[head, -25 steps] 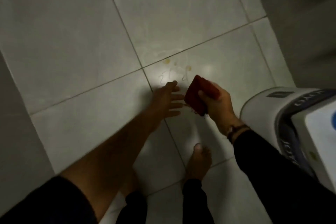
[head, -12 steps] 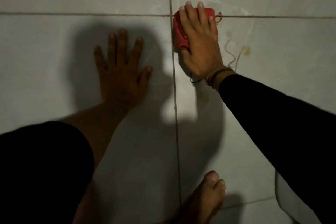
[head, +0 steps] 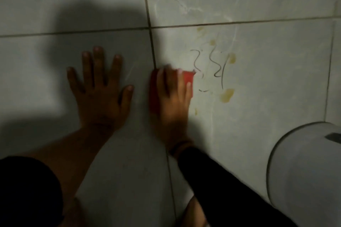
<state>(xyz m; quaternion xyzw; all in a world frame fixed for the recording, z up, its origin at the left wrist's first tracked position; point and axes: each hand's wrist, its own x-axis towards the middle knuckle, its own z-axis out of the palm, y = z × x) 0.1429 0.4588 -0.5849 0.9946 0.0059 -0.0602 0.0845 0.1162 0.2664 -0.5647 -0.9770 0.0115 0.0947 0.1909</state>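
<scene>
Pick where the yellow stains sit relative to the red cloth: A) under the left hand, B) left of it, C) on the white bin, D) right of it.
D: the stains lie on the tile right of the cloth that the right hand presses.

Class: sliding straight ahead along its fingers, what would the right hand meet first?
The right hand and its red cloth would probably cross bare tile, then the grout line; the dark scribbles lie just right.

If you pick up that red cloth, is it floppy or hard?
Probably floppy: the red cloth lies squashed flat under the right hand. It likely slides easily, since the floor tile looks smooth and glossy.
</scene>
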